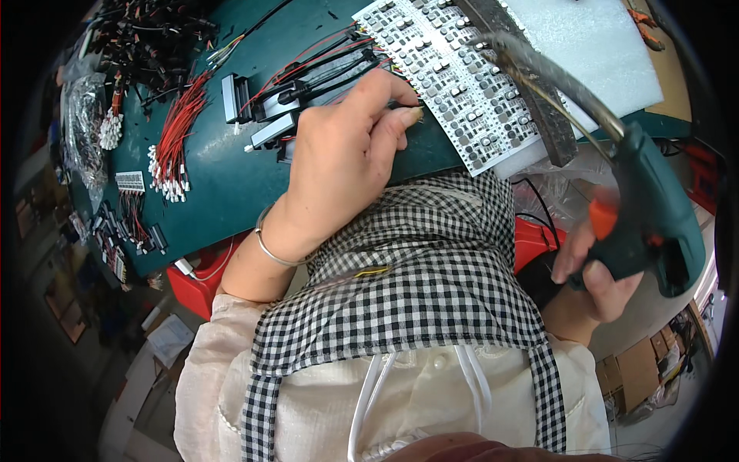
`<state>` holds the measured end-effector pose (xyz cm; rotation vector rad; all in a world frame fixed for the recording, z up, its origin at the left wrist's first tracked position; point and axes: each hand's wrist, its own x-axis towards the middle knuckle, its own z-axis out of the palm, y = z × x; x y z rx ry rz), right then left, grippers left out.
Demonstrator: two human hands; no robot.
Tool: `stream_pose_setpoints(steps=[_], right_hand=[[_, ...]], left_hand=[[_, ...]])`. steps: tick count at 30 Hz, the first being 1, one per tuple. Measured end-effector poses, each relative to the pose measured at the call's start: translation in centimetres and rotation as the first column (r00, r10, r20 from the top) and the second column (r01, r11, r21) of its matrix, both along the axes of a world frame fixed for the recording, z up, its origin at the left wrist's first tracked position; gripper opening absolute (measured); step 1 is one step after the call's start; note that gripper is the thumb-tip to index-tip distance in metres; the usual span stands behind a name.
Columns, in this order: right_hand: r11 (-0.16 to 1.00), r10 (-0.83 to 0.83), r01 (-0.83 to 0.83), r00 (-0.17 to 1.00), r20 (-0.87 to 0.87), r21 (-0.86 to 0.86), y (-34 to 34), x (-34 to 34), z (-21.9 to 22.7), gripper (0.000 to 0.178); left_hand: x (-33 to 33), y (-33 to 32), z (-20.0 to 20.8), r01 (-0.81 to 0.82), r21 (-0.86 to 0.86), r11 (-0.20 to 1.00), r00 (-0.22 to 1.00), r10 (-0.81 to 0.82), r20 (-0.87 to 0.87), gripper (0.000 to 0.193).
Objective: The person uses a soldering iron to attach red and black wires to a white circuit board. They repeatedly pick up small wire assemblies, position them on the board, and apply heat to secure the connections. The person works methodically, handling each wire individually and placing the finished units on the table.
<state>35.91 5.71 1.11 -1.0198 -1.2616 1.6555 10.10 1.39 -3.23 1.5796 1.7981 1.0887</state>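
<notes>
My left hand [339, 150] is closed in a pinch at the left edge of a white circuit board panel [469, 138]. Thin wire ends [416, 105] show at its fingertips, partly hidden by the fingers. Beyond the hand, black and red wires run from grey connector housings [277, 108] toward the panel's far left edge. My right hand [596, 277] grips a green soldering gun [654, 192] with an orange trigger [603, 219]. The gun's metal tube and feed wire reach over the panel. A dark metal bar [539, 100] lies across the panel's right part.
Bundled red wires [181, 131] with white plugs lie left on the green table [208, 219], near a pile of black cables [154, 46]. White foam [593, 54] sits under and beyond the panel. Orange-handled pliers [647, 31] rest at far right. A red stool [200, 285] stands below.
</notes>
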Motion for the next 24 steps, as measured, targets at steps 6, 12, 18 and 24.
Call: stream_pose_setpoints(steps=[6, 12, 18, 24], right_hand=[[0.997, 0.08, -0.081, 0.994, -0.072, -0.019, -0.3, 2.4, -0.3, 0.064], [0.994, 0.091, -0.091, 0.996, -0.003, -0.055, -0.8, 2.7, -0.3, 0.061], [0.994, 0.079, -0.075, 0.996, 0.052, -0.08, -1.5, 2.3, -0.8, 0.057], [0.993, 0.095, -0.091, 0.994, 0.058, -0.075, -1.3, 2.0, -0.8, 0.056]], left_hand=[[0.0, 0.1, 0.2, -0.024, -0.165, 0.986, 0.983, 0.053, 0.175, 0.005], [-0.1, 0.4, 0.3, -0.019, -0.192, 0.981, 0.985, 0.051, 0.164, 0.006], [0.0, 0.4, 0.2, -0.015, -0.201, 0.98, 0.979, 0.055, 0.194, 0.005], [-0.1, 0.4, 0.3, -0.008, -0.2, 0.98, 0.987, 0.041, 0.157, 0.005]])
